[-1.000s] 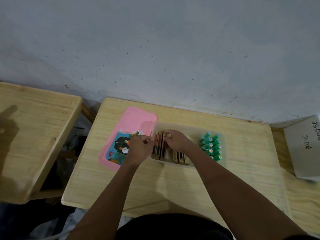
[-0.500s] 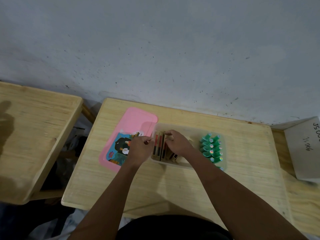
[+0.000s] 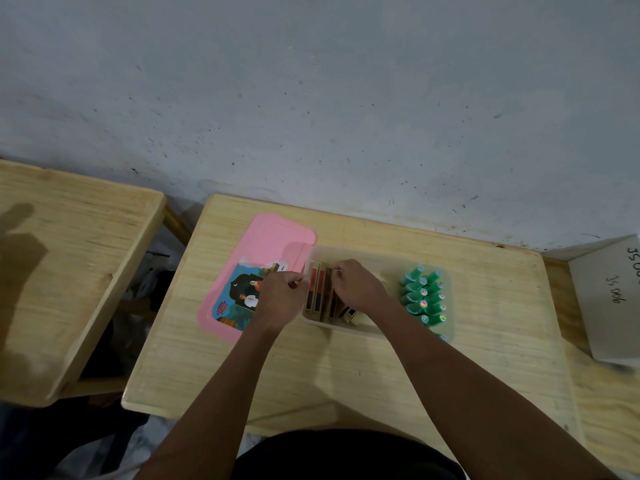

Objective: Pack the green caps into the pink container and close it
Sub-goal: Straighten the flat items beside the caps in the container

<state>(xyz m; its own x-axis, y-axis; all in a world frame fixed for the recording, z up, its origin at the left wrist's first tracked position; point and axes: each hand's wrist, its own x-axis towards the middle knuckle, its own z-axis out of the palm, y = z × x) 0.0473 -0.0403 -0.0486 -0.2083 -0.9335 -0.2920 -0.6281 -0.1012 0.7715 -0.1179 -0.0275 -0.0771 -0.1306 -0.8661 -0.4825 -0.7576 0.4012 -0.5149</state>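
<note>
**A:** What sits closest?

**B:** One dark garment [image 3: 346, 455] at the bottom edge. From there two bare forearms reach over a pale wooden table [image 3: 311, 375].

**A:** And the hands?

**B:** Two. The left hand [image 3: 280, 299] is at the left wall of a translucent rectangular plastic container [image 3: 367, 256], with its fingers curled together. I cannot tell whether they pinch the wall or the first box. The right hand [image 3: 360, 289] is inside the container, fingers curled over the tops of the slim red-and-dark boxes with gold edges [image 3: 317, 292].

**A:** How many boxes?

**B:** About four stand on edge at the left end. At least two more lean under the right wrist, and the hand hides any others.

**A:** Where are the caps?

**B:** The green plastic caps [image 3: 414, 296] lie in the container's right end, in two columns side by side. Each has a shiny round sticker. I count around eleven, though the nearest ones blur behind the wall.

**A:** And the cover?

**B:** One flat pink plastic lid [image 3: 277, 237] is off and lies on the table against the container's left side. It carries one picture label [image 3: 235, 299], partly under the left hand.

**A:** Farther out?

**B:** A second wooden table [image 3: 69, 271] stands to the left, across a gap. One white card with handwritten marks [image 3: 609, 299] lies to the right. Behind everything is the scuffed grey wall [image 3: 311, 98].
</note>
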